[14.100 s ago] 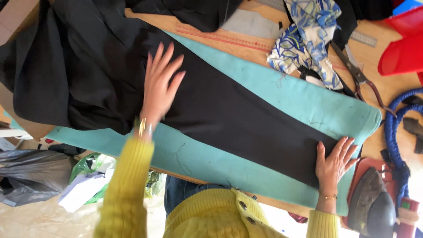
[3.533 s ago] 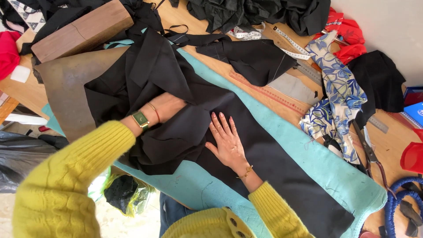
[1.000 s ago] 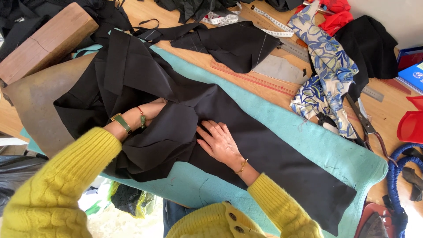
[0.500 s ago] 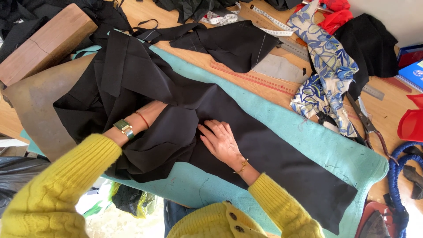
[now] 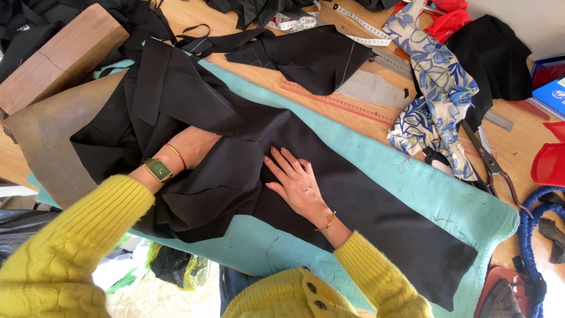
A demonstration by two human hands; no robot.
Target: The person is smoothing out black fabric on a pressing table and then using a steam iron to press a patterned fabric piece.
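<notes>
The right hand [image 5: 297, 182] lies flat and open on the black fabric [image 5: 365, 206], fingers spread, and grips nothing. The left hand [image 5: 197, 147] is tucked under a fold of this fabric, so I cannot tell its grip. Under both, the fabric lies on a turquoise pad [image 5: 465, 200] on the counter [image 5: 329, 115].

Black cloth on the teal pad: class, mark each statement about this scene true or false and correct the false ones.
1. The right hand lies flat on the black cloth. True.
2. The left hand holds scissors. False: its fingers are tucked under a fold of the cloth.
3. The teal pad lies under the cloth. True.
4. The wood block rests on the floral fabric. False: they lie far apart.
</notes>
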